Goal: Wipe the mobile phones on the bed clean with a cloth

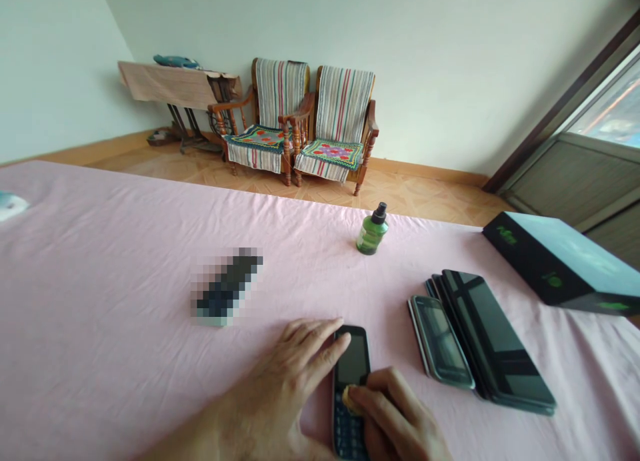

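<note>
A dark keypad phone (352, 361) lies face up on the pink cloth, its screen at the far end and keys toward me. My left hand (287, 374) holds it from the left, fingertips on the upper edge and screen side, thumb low by the near end. Over the keys, my right hand (400, 414) is closed in a pinch on a small yellowish wad (349, 399). The wad touches the phone just below the screen; its material is unclear. My right fingers cover part of the keypad.
Right of my hands lie a smaller touchscreen phone (443, 341) and stacked dark tablets (500, 341). A black box (555, 261) stands behind them. Farther back is a green spray bottle (373, 233). A pixelated object (227, 287) lies left. Two chairs (333, 121) stand beyond the pink-covered surface (125, 247).
</note>
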{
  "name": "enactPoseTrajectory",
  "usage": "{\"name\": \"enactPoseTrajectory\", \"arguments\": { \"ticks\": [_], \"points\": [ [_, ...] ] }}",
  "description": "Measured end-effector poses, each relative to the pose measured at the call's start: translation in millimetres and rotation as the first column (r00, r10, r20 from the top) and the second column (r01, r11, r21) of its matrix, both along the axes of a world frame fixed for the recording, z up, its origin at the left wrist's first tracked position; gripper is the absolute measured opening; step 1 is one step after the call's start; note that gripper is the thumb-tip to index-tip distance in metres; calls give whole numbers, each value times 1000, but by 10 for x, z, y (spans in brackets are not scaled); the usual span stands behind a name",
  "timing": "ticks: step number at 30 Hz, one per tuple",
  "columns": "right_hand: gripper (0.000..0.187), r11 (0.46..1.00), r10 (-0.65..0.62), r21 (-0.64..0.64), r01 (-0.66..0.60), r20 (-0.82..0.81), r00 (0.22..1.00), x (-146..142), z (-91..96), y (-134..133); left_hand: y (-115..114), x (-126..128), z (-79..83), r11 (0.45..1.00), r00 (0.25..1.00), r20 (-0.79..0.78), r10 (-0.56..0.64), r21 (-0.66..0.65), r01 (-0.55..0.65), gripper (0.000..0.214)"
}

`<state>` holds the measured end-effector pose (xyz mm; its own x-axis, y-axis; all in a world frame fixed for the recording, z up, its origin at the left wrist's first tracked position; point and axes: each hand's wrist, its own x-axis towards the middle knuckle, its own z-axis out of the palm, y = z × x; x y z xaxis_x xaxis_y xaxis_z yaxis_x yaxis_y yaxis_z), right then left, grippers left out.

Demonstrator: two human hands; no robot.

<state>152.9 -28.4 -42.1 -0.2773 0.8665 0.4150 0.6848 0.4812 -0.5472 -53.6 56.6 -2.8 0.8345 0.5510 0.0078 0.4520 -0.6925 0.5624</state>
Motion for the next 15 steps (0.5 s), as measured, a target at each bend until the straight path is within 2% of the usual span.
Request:
{"name": "enactPoseTrajectory", "arguments": {
  "ticks": [5, 11, 15],
  "points": [
    [33, 1000, 17, -22, -19, -74, 997, -23, 108, 10, -20, 46, 11, 998, 1000, 24, 19, 66, -21, 100],
    [33, 997, 34, -70, -36, -17, 999, -52, 301, 22, -33, 105, 11, 988, 998, 56, 16, 150, -24, 100],
    [34, 996, 57, -62, -58, -4, 998, -62, 356, 9, -32, 110, 0, 984, 998, 66, 1, 175, -12, 99]
  ]
}}
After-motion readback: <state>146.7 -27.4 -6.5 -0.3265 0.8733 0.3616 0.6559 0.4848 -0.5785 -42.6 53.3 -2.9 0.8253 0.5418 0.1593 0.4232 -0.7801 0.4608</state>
